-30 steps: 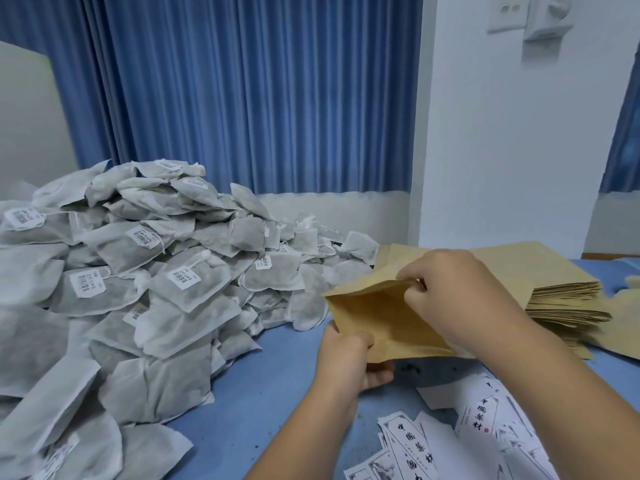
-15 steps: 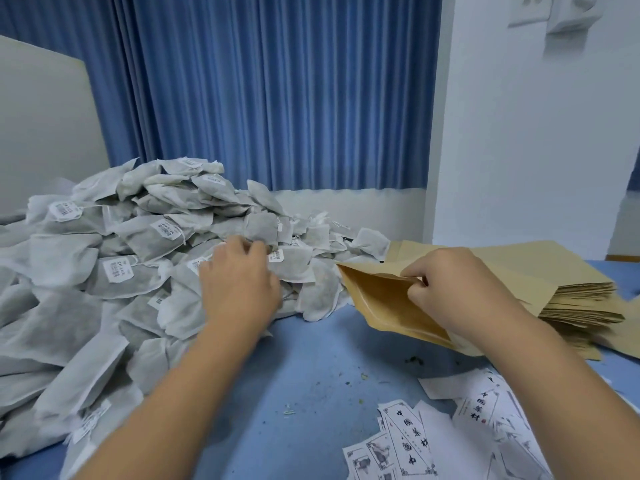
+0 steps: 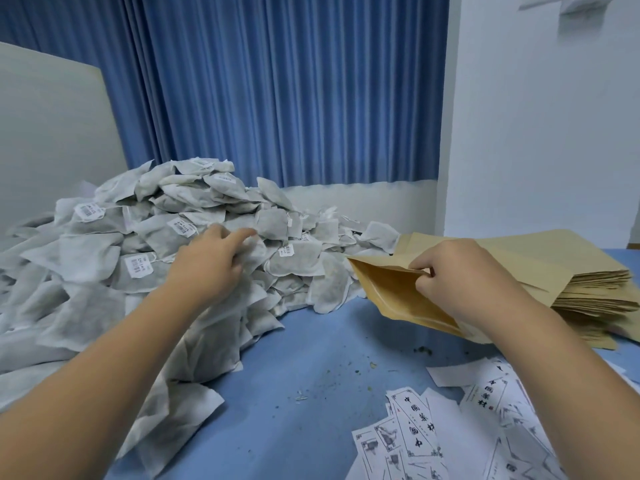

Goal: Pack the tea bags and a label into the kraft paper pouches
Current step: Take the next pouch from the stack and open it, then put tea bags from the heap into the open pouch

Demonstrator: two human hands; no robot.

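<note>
- Tea bags (image 3: 86, 271) lie heaped on the blue counter (image 3: 311, 368), at the left.
- Left hand (image 3: 211, 265) rests on the heap, its fingers blurred; I cannot tell if it grips one.
- Right hand (image 3: 460, 275) pinches the mouth of a kraft pouch (image 3: 388, 289), beside the pouch stack (image 3: 595, 282).
- Printed labels (image 3: 415, 441) lie scattered in front.

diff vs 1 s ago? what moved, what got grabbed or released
The left hand let go of the kraft pouch and moved left, up onto the tea bag pile; whether it grips a bag yet is unclear. The right hand still pinches the pouch mouth open. The pouch stack and labels are unchanged.
</note>
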